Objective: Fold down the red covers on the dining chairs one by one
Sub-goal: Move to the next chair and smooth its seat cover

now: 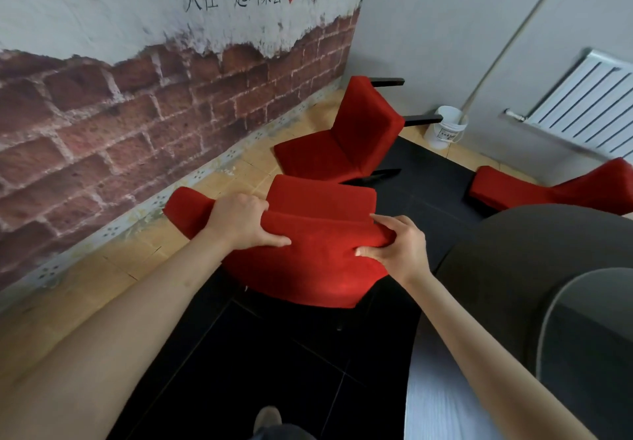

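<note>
Directly below me stands a dining chair with a red cover (318, 254). Its cloth is bunched into a fold along the top of the backrest. My left hand (245, 222) grips the left part of that fold, thumb in front and fingers curled over it. My right hand (399, 246) pinches the fold's right end between thumb and fingers. A second red-covered chair (346, 138) stands farther back near the brick wall. A third red-covered chair (555, 188) is at the right, partly hidden behind the table.
A round dark table (534, 268) with a grey glass turntable fills the lower right. The brick-patterned wall (137, 107) runs along the left. A white bucket (445, 128) stands in the far corner, with a white radiator (589, 100) on the right wall.
</note>
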